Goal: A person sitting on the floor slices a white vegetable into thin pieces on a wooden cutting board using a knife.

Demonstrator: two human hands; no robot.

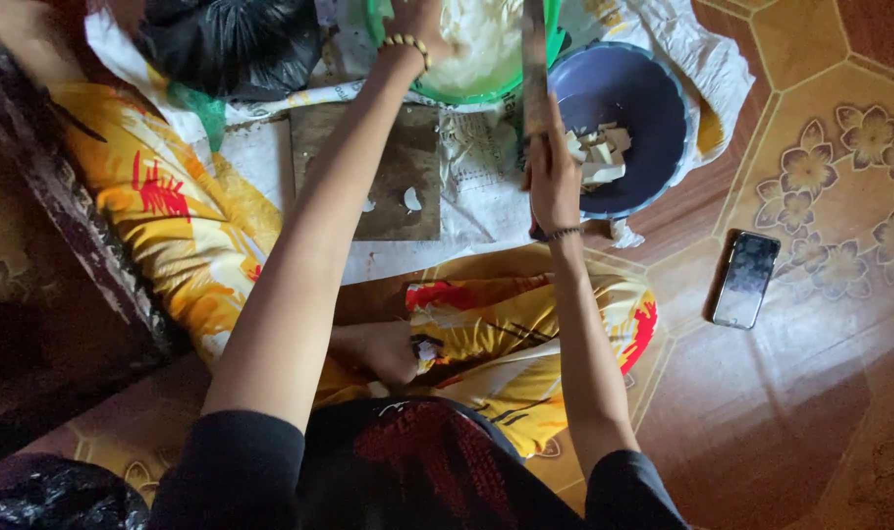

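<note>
Right hand (553, 177): fingers closed around the knife (534, 69) handle, blade pointing away, beside the blue bowl (653, 98) of cut pieces. Left hand (419, 22): reaches into the green bowl (486, 93); finger spread cannot be determined. Cutting board (368, 167) lies between the arms.

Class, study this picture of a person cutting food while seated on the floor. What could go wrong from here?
1. The right hand holds a long knife upright while the left hand reaches into the green bowl beside the blade; the arm could brush it.
2. The cutting board lies on loose paper, so it might slide.
3. The phone on the floor could get stepped on.
</note>
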